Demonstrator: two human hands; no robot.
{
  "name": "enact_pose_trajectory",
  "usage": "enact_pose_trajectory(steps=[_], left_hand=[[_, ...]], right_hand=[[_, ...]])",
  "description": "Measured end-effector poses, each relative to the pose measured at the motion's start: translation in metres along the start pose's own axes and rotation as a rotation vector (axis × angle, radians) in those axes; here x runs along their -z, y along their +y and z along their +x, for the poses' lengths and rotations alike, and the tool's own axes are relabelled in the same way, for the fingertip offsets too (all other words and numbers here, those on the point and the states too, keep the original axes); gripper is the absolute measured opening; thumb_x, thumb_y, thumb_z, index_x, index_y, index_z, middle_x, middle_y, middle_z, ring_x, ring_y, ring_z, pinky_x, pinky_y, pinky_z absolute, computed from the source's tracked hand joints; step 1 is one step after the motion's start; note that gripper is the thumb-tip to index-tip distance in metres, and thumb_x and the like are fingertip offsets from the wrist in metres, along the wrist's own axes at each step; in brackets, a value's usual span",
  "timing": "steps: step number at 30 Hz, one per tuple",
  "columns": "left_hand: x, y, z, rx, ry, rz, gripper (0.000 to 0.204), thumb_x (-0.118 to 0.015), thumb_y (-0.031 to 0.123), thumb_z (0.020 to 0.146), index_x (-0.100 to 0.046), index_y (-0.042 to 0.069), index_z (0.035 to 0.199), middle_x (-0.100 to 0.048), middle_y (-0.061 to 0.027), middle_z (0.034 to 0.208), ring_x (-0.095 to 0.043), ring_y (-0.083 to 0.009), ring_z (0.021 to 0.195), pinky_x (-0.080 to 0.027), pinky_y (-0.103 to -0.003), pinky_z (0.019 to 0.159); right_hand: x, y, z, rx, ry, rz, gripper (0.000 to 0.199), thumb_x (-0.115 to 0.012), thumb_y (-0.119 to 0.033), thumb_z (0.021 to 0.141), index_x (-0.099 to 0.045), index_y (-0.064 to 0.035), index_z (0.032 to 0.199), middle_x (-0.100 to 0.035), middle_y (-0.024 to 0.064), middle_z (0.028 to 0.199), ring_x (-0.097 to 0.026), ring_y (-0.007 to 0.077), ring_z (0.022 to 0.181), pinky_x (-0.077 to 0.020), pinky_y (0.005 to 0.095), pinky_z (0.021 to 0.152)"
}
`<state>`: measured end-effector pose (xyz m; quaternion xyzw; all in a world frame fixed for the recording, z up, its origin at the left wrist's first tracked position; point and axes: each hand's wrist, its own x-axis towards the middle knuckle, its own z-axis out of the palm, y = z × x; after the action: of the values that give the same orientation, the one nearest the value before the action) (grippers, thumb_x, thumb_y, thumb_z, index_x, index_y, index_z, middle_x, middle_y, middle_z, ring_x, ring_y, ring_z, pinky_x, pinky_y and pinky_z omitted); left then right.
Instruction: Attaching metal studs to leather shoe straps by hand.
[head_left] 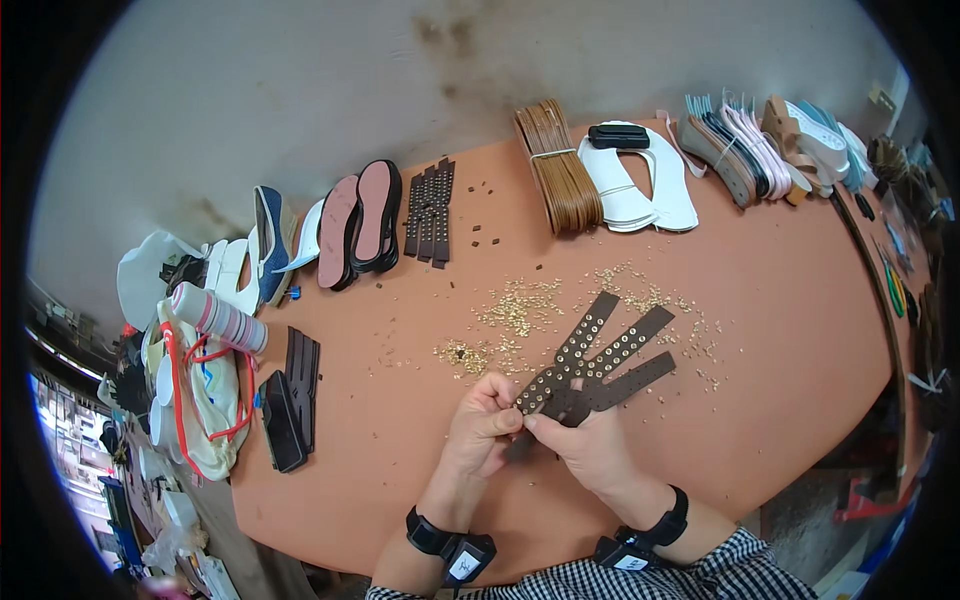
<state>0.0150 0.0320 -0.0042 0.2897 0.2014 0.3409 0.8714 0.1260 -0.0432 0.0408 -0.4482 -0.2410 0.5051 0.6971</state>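
Observation:
My left hand pinches the lower left edge of a dark brown sandal strap piece above the table. On the other side, my right hand grips the same piece with the thumb on top, its tip close to the left thumb. Three strips of the piece fan out up and to the right. Gold studs dot the upper two strips and the crossing; the lowest strip shows small dark holes. Loose gold studs lie scattered on the table beyond my hands. Fingers under the piece are hidden.
Studded brown strips lie at the back, beside pink-topped soles. A brown cord bundle and white cutouts sit farther right. Left are a phone, dark strips and a striped roll. Shoe parts stand back right.

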Motion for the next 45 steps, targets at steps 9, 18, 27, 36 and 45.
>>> enact_pose_trajectory(steps=[9, 18, 27, 36, 45], left_hand=[[0.006, 0.002, 0.001, 0.044, -0.058, -0.020, 0.031, -0.076, 0.007, 0.065, -0.047, 0.008, 0.076, -0.053, -0.0010, 0.070, -0.052, -0.0095, 0.053, -0.042, -0.018, 0.045], [-0.012, 0.021, -0.007, 0.032, 0.067, 0.192, 0.023, -0.064, 0.004, 0.077, -0.053, 0.000, 0.097, -0.060, -0.0083, 0.081, -0.058, -0.0127, 0.064, -0.049, -0.022, 0.059], [-0.021, 0.021, -0.012, -0.121, 0.175, 0.573, 0.020, -0.057, -0.002, 0.079, -0.047, 0.001, 0.097, -0.059, -0.0070, 0.079, -0.058, -0.0105, 0.066, -0.050, -0.022, 0.059], [-0.025, 0.022, -0.013, -0.074, 0.171, 0.574, 0.025, -0.058, -0.002, 0.078, -0.045, 0.001, 0.099, -0.058, -0.0063, 0.082, -0.057, -0.0087, 0.069, -0.048, -0.020, 0.061], [-0.024, 0.015, -0.014, -0.217, 0.191, 0.757, 0.019, -0.055, -0.002, 0.079, -0.045, -0.001, 0.096, -0.055, -0.0009, 0.074, -0.049, -0.0013, 0.060, -0.041, -0.015, 0.050]], right_hand=[[0.005, 0.006, -0.001, 0.049, -0.036, -0.212, 0.014, -0.056, 0.005, 0.075, -0.053, -0.0005, 0.087, -0.056, 0.0018, 0.079, -0.055, 0.0068, 0.068, -0.0449, 0.0200, 0.059], [0.010, 0.004, 0.012, -0.030, -0.047, 0.045, 0.012, -0.055, 0.007, 0.074, -0.052, 0.0007, 0.085, -0.058, 0.0053, 0.075, -0.059, 0.0121, 0.065, -0.0497, 0.0237, 0.058], [0.007, 0.004, 0.011, -0.032, -0.046, -0.055, 0.015, -0.056, 0.007, 0.074, -0.053, -0.0022, 0.085, -0.057, 0.0020, 0.078, -0.056, 0.0099, 0.068, -0.0462, 0.0221, 0.061], [0.009, 0.009, 0.016, -0.091, 0.027, 0.083, 0.011, -0.056, 0.006, 0.073, -0.054, -0.0029, 0.079, -0.054, -0.0012, 0.071, -0.051, 0.0052, 0.062, -0.0414, 0.0202, 0.054], [0.008, 0.017, 0.014, 0.002, 0.051, -0.027, 0.013, -0.055, 0.006, 0.073, -0.052, -0.0052, 0.078, -0.050, -0.0039, 0.072, -0.046, 0.0033, 0.063, -0.0380, 0.0191, 0.055]])
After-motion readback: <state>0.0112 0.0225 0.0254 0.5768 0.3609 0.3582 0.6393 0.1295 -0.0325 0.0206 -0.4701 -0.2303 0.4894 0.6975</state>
